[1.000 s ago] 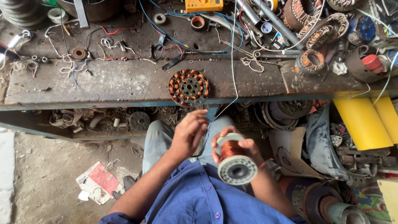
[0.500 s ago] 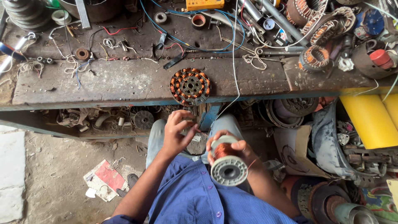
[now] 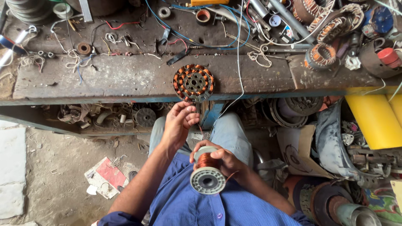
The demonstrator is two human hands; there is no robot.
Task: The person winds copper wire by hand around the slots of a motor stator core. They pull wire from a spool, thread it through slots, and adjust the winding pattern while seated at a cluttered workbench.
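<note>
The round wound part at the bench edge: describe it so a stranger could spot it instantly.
On the long dark workbench, look at the front edge, just above the left hand. The stator lies flat there: a disc ringed with copper coils, standing alone, away from the clutter.
</note>
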